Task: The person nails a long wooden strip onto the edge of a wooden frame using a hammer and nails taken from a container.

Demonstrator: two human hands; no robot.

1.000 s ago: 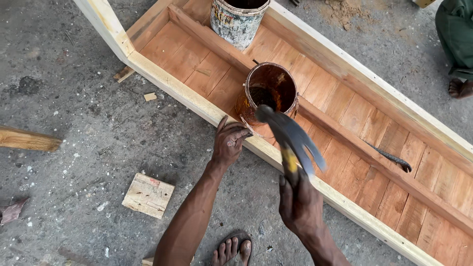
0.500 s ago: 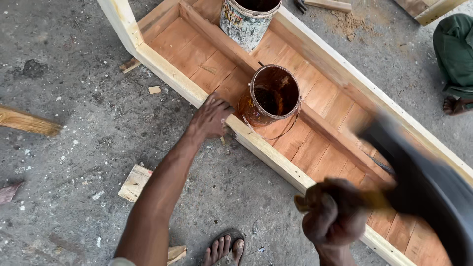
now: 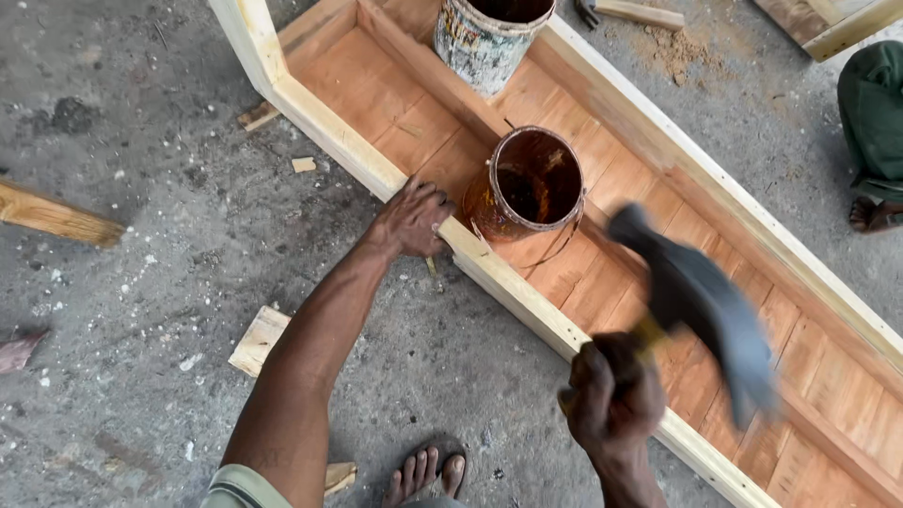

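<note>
Right hand (image 3: 613, 395) clenched on hammer (image 3: 701, 301), now swung halfway back down from its raised blur; left hand (image 3: 412, 218) fingers pinched at frame rail (image 3: 508, 282), beside stain can (image 3: 531, 183).

My left hand (image 3: 411, 218) rests on the near rail (image 3: 513, 287) of the wooden frame (image 3: 658, 141), and the rusty can (image 3: 527, 188) stands just beyond it — tight room there. A second bucket (image 3: 484, 42) blocks the far end. My right hand (image 3: 613, 395) holds the hammer (image 3: 701, 301) above open boards to the right. On the near side the concrete floor (image 3: 141, 188) lies open — only a wood offcut (image 3: 254, 341) and my sandalled foot (image 3: 428, 475).
</note>
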